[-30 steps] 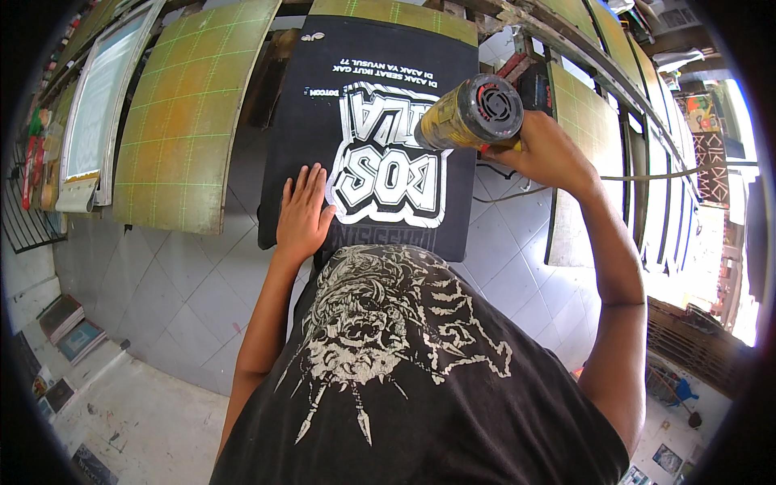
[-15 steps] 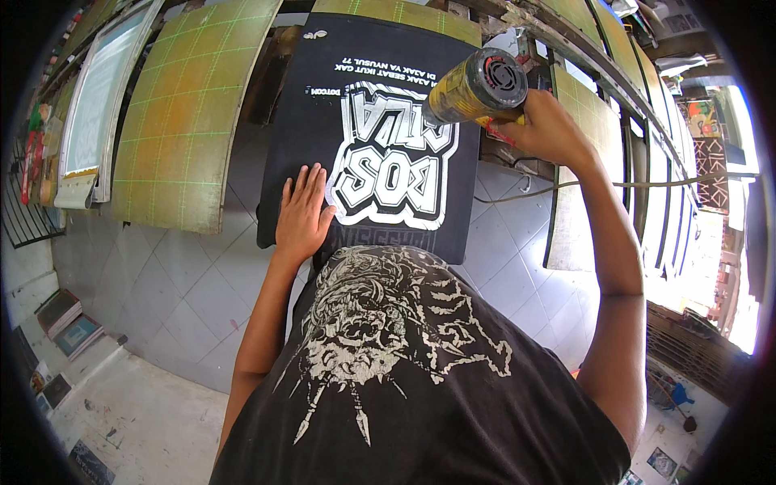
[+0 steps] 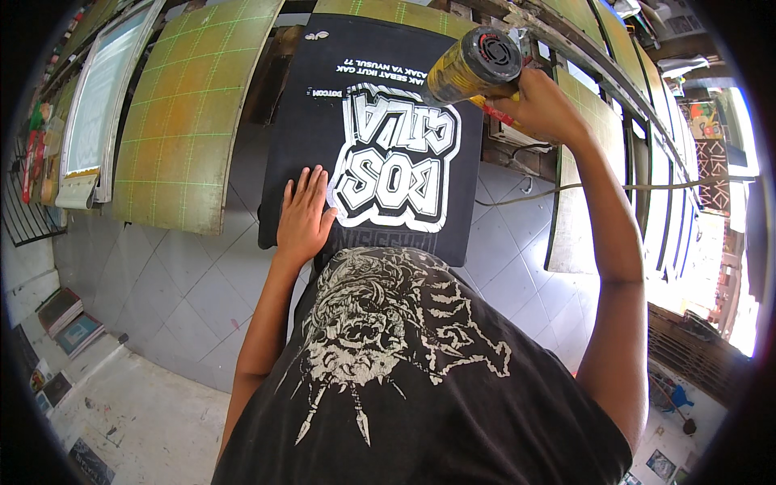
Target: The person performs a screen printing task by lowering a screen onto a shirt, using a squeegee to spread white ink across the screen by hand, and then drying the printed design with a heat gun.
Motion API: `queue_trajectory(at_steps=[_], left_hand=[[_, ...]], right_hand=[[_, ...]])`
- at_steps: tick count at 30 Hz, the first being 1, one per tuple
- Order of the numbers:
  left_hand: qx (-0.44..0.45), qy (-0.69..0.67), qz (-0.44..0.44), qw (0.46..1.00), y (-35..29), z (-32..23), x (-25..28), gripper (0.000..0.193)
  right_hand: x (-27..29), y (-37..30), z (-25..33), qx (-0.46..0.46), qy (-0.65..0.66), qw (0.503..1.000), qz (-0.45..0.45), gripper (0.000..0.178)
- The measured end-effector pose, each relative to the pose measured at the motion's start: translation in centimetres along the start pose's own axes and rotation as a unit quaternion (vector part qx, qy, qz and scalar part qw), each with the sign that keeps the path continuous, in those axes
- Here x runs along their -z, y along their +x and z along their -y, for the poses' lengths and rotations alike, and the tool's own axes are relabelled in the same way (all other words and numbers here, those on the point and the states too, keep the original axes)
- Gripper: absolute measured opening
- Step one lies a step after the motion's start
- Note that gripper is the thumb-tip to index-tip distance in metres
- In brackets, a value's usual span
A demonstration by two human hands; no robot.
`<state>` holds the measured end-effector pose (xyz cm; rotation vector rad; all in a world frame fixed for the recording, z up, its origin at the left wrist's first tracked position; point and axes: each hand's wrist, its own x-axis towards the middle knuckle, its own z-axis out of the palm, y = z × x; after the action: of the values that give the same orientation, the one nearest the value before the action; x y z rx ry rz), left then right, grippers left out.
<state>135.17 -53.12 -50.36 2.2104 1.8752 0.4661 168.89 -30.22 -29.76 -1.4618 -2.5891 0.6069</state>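
A black shirt (image 3: 295, 137) with a white printed design lies flat over a board in front of me. My left hand (image 3: 304, 212) rests flat on the cloth, fingers stretched out, just left of the large white lettering. Above the far right part of the print, my right hand (image 3: 533, 105) grips a yellow and black heat gun (image 3: 477, 65) by its handle. Its nozzle points down and left, over the upper lettering and the small text. Part of the small text is hidden behind the tool.
Yellow-green boards with grid lines (image 3: 186, 113) flank the shirt on the left, and another board (image 3: 578, 202) stands at right. A framed screen (image 3: 95, 105) leans at far left. The heat gun's cord (image 3: 558, 191) runs off right. Grey floor tiles (image 3: 178, 283) show below.
My right hand has moved the heat gun slightly farther away from me, uncovering more of the upper lettering. My left hand stays in nearly the same place on the shirt.
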Motion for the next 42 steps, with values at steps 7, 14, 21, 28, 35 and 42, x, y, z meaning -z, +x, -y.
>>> queue_trajectory(at_steps=[7, 14, 21, 28, 35, 42], left_hand=[[0.001, -0.004, -0.003, 1.0, 0.0, -0.1, 0.1, 0.067], [0.0, 0.002, -0.003, 1.0, 0.1, -0.1, 0.1, 0.066], [0.003, 0.002, -0.007, 1.0, 0.0, -0.2, 0.1, 0.065], [0.006, 0.0, -0.009, 1.0, 0.0, -0.3, 0.2, 0.066], [0.005, -0.004, 0.003, 1.0, 0.2, -0.2, 0.3, 0.067], [0.01, -0.007, 0.005, 1.0, 0.1, -0.3, 0.4, 0.067]], right_hand=[[-0.2, 1.2, -0.6, 0.028, -0.012, 1.0, -0.006, 0.04], [-0.5, 2.0, -1.2, 0.0, -0.046, 0.999, -0.017, 0.042], [-0.2, 2.2, -0.3, 0.01, -0.027, 0.999, -0.018, 0.046], [-0.6, 2.7, -0.9, 0.028, -0.038, 0.998, -0.036, 0.048], [-0.6, 3.2, -0.8, 0.029, -0.031, 0.999, -0.02, 0.045], [-0.2, 3.0, 0.2, 0.053, -0.007, 0.998, -0.023, 0.045]])
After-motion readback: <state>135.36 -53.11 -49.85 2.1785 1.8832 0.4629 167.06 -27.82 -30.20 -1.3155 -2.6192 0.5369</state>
